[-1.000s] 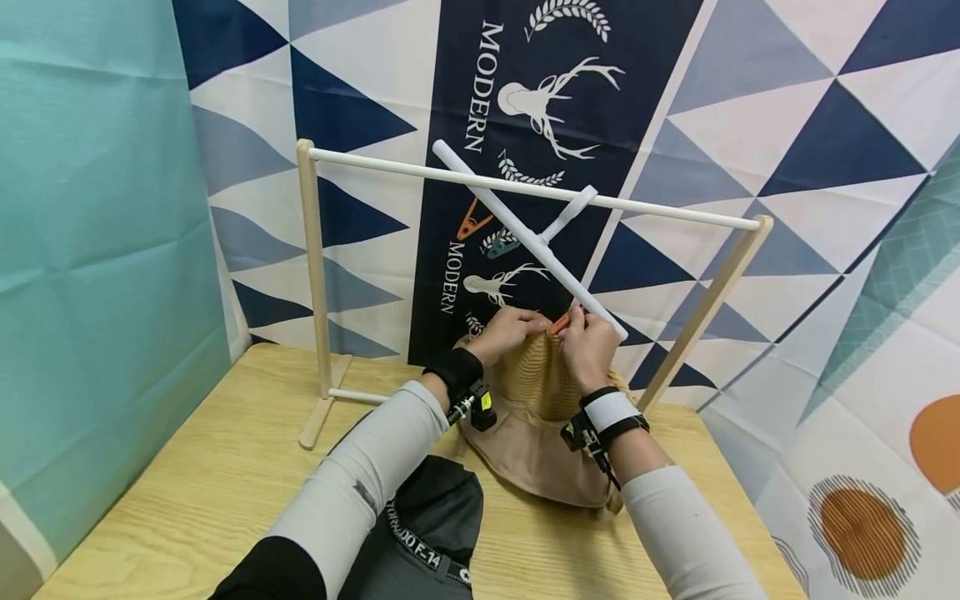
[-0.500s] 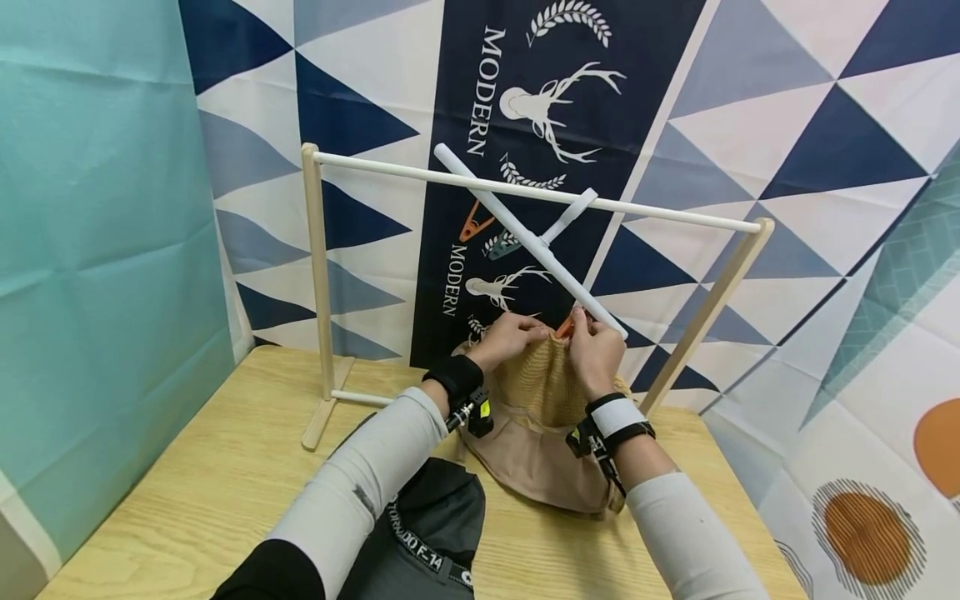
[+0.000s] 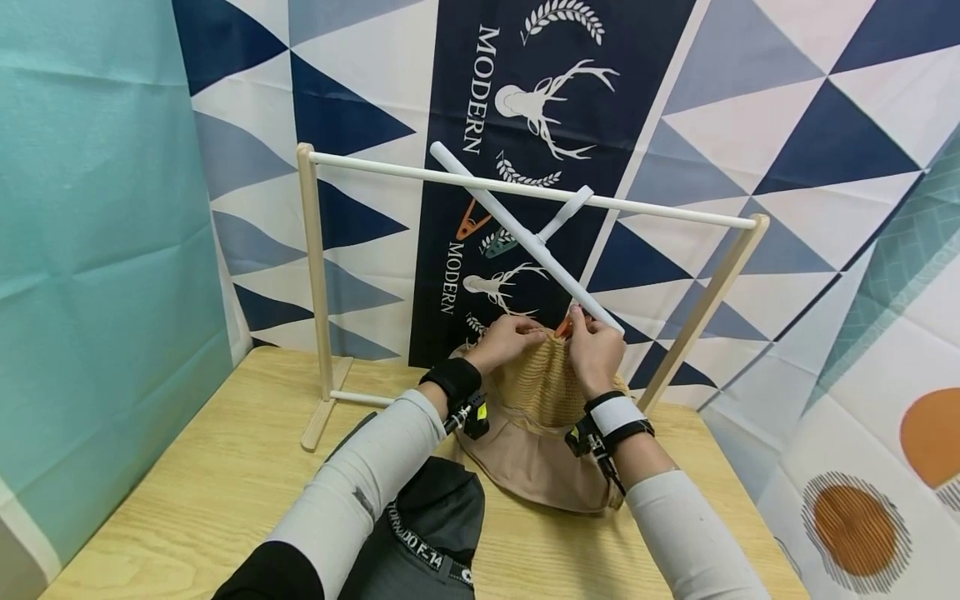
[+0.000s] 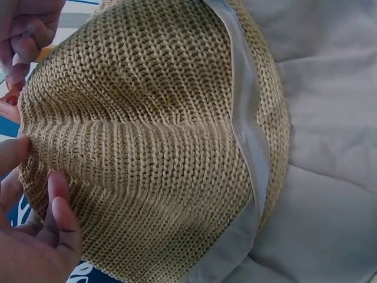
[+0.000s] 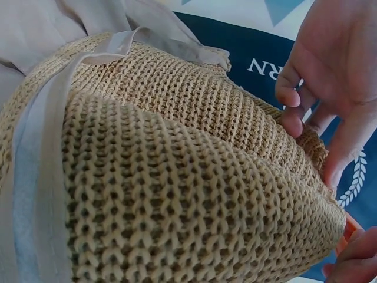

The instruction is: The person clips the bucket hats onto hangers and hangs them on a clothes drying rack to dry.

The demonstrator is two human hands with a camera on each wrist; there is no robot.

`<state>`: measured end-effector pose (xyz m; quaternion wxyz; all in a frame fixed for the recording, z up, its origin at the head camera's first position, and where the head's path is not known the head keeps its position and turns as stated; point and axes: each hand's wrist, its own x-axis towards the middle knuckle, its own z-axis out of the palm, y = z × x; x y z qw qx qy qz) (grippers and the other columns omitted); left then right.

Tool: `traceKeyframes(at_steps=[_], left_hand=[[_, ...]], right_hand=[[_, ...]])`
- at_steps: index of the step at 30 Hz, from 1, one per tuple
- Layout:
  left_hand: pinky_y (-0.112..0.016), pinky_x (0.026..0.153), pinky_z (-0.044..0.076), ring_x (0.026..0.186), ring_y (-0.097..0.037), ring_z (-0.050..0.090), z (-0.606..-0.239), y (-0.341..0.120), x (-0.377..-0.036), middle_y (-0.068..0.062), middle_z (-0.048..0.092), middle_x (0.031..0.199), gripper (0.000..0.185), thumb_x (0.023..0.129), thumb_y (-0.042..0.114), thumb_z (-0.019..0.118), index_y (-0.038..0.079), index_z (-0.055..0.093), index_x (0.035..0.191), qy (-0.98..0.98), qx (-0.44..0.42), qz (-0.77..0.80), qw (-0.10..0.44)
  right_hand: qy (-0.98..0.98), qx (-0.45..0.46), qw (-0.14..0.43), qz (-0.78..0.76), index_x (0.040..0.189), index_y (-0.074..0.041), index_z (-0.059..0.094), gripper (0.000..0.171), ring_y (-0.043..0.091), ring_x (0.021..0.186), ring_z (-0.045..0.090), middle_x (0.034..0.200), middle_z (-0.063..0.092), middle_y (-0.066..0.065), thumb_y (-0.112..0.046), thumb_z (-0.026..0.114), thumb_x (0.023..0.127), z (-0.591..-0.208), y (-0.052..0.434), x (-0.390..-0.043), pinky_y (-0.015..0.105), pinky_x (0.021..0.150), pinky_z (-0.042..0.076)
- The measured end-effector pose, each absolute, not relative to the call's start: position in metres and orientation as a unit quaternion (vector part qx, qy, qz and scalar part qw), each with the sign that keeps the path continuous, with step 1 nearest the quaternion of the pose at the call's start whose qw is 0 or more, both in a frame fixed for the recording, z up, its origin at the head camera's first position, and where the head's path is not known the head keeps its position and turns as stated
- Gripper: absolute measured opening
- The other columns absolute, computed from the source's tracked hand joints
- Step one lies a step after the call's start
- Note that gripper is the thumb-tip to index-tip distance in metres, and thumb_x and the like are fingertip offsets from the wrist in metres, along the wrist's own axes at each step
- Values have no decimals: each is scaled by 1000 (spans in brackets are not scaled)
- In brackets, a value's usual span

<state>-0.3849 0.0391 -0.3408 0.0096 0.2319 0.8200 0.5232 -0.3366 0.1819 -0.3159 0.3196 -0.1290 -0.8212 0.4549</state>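
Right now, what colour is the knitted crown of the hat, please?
The knitted crown is yellowish tan; it shows best in the left wrist view.

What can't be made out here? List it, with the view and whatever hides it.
Head: part of the orange clothespin, behind the right hand.
Head: part of the dark gray hat, behind the left sleeve; its near end, cut off by the bottom edge.
Head: the far side of the knit-crowned sun hat, behind its own crown.

Head pic bright, 2 wrist pics dimmer
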Motion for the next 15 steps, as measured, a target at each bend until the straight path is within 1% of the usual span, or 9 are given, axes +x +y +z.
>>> traceKeyframes(at_steps=[4,7,11,15], left_hand=[[-34,93,51,115,-23,62,-342,40,-386,-7,65,129,33,97,30,61,13,68,124,824,239,514,-3],[-32,92,51,114,-23,63,-343,39,-388,-7,66,128,33,96,29,63,12,68,123,824,240,513,-14],[-31,92,51,115,-22,62,-345,38,-390,-7,66,128,33,96,27,63,11,67,124,822,238,517,-20],[-33,96,51,118,-23,61,-347,36,-390,-8,64,131,35,96,25,63,10,65,128,825,244,509,-19]], right_hand=[[-824,-128,326,446,68,0,72,55,9,39,46,43,50,-11,-46,58,96,-316,184,-337,24,39,32],[-823,-127,329,445,69,1,73,54,9,39,46,45,52,-7,-43,59,96,-316,185,-337,23,38,31],[-828,-123,329,437,75,1,76,51,8,42,46,52,60,2,-42,59,97,-316,185,-336,23,41,33],[-832,-123,324,433,83,1,77,48,6,45,48,64,69,13,-42,59,96,-316,185,-335,22,43,34]])
